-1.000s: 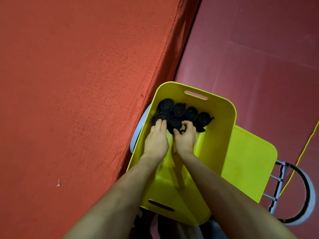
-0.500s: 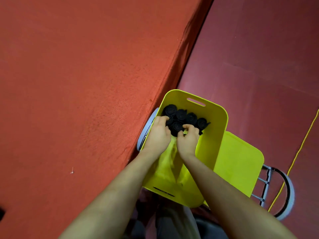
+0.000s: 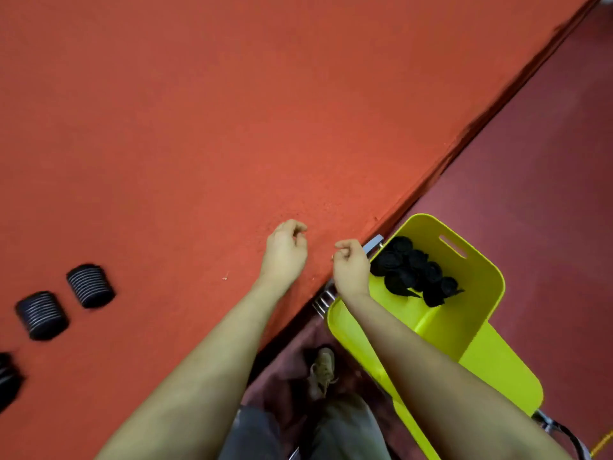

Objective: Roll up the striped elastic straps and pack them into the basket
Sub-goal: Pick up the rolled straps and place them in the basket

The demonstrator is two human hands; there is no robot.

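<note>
Both hands, left hand (image 3: 286, 250) and right hand (image 3: 351, 267), hung loosely curled and empty (nothing held), so reaching for the blurred striped rolls (image 3: 90, 285) risked knocking one off the red table (image 3: 232, 111), short of the basket (image 3: 477, 313).

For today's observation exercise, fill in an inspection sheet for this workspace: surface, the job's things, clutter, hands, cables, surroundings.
Surface: orange-red felt-like table top, bare in its middle and far part.
Job's things: yellow-green basket beside the table edge, holding a cluster of black rolled straps; striped straps lie on the table at far left, blurred.
Clutter: nothing seen.
Hands: left hand and right hand are loosely curled over the table edge, holding nothing.
Cables: a yellow cord shows at the lower right corner.
Surroundings: dark red floor; a metal frame beside the basket; the person's shoe below.
</note>
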